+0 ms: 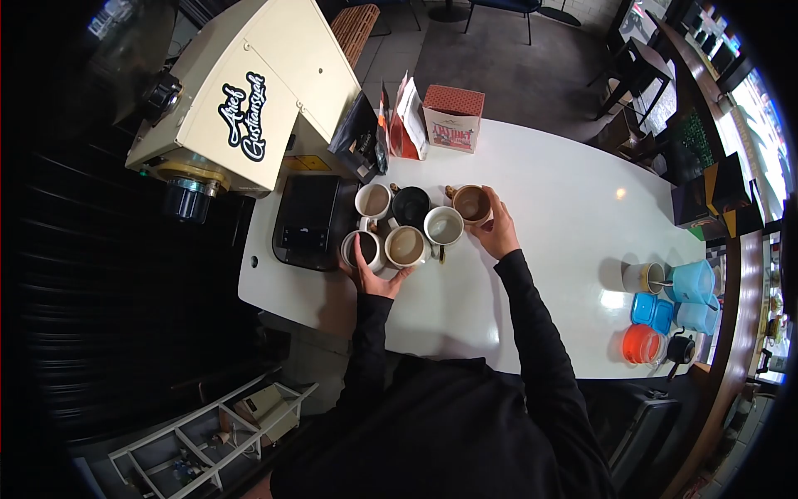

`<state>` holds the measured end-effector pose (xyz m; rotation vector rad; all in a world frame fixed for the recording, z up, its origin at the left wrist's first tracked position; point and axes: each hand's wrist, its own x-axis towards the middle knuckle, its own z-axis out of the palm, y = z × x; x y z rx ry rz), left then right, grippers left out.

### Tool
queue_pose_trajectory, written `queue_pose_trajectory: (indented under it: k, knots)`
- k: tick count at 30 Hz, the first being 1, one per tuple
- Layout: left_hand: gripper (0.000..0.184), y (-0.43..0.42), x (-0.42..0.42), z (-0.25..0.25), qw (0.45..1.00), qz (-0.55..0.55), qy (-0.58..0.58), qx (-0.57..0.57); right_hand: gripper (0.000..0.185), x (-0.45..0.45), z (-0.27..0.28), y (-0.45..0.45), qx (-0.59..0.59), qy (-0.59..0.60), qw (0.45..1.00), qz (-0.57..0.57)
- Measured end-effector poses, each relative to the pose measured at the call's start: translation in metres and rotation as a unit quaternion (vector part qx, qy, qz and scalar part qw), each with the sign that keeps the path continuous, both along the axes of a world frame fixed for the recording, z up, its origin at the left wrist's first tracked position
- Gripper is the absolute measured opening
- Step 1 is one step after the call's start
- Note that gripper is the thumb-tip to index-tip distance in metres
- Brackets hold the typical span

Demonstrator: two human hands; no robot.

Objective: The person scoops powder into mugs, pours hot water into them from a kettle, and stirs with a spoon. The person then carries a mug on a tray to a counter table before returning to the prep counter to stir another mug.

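Note:
Several mugs stand close together on the white table. My right hand (500,234) is closed around a brown mug (471,205), its handle pointing left. My left hand (378,279) has its fingers spread against the near side of two mugs: a white mug with a dark inside (374,259) and a white mug with a beige inside (406,246). Behind them are another white mug (374,200) and a black mug (411,206). A pale grey-white mug (444,224) sits between the cluster and the brown mug.
Left of the mugs lies a black scale-like device (306,221) beneath a cream machine (241,91). Bags (408,125) and a patterned box (453,121) stand at the back. Blue containers (692,283), a metal cup (643,279) and an orange-red container (642,344) are at the right edge.

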<state>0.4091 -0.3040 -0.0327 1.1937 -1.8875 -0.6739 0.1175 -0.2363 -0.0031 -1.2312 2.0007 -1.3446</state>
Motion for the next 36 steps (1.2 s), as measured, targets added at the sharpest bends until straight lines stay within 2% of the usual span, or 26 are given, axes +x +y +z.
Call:
queue_pose_trajectory:
  k: [3,10,16,22,25,26,27,28,29,30,31,32,34,35,36]
  knots:
    - [0.136,0.0,-0.004,0.008,0.998,-0.029,0.057,0.023,0.094,0.001,-0.004,0.0,-0.006,0.006,1.0,-0.008]
    - [0.136,-0.004,-0.003,0.006,0.999,-0.02,0.022,-0.018,0.095,0.003,-0.004,0.002,0.017,-0.011,1.0,-0.021]
    - [0.135,-0.005,-0.004,0.01,0.999,-0.029,0.038,-0.001,0.095,0.005,-0.007,0.006,0.004,-0.009,1.0,-0.027]
    - [0.132,0.004,0.006,0.024,0.996,0.0,-0.056,-0.063,0.092,0.004,0.004,0.04,0.047,-0.017,0.998,-0.03]
    - [0.118,0.013,0.005,0.041,0.997,0.019,-0.004,-0.077,0.083,-0.003,0.001,0.087,0.082,-0.04,0.996,-0.02]
    - [0.111,0.013,0.006,0.046,0.993,0.009,-0.008,-0.118,0.067,-0.004,0.006,0.107,0.079,-0.044,0.996,-0.025]
    - [0.105,0.015,0.005,0.051,0.987,-0.003,-0.01,-0.159,0.067,-0.007,0.005,0.126,0.076,-0.044,0.995,-0.052]
    - [0.092,0.022,0.0,0.067,0.989,0.003,0.021,-0.147,0.061,-0.01,0.004,0.146,0.103,-0.067,0.991,-0.048]
    - [0.081,0.027,-0.008,0.076,0.989,-0.004,0.104,-0.101,0.055,-0.01,0.004,0.166,0.127,-0.091,0.987,-0.043]
    - [0.072,0.031,-0.016,0.083,0.985,-0.023,0.143,-0.096,0.039,-0.008,0.003,0.186,0.099,-0.079,0.99,-0.065]
    - [0.062,0.034,-0.024,0.087,0.979,-0.041,0.18,-0.09,0.039,-0.008,0.001,0.205,0.094,-0.08,0.988,-0.089]
    - [0.062,0.036,-0.029,0.086,0.977,-0.063,0.182,-0.09,0.038,-0.008,-0.003,0.223,0.101,-0.079,0.986,-0.107]
    - [0.049,0.038,-0.042,0.084,0.959,-0.178,0.22,0.022,0.035,-0.006,-0.004,0.253,0.115,-0.086,0.979,-0.147]
    - [0.038,0.049,-0.06,0.095,0.943,-0.221,0.246,0.028,0.035,-0.004,-0.002,0.266,0.106,-0.09,0.977,-0.163]
    - [0.034,0.055,-0.072,0.095,0.939,-0.265,0.212,0.051,0.038,0.0,-0.002,0.278,0.1,-0.118,0.969,-0.19]
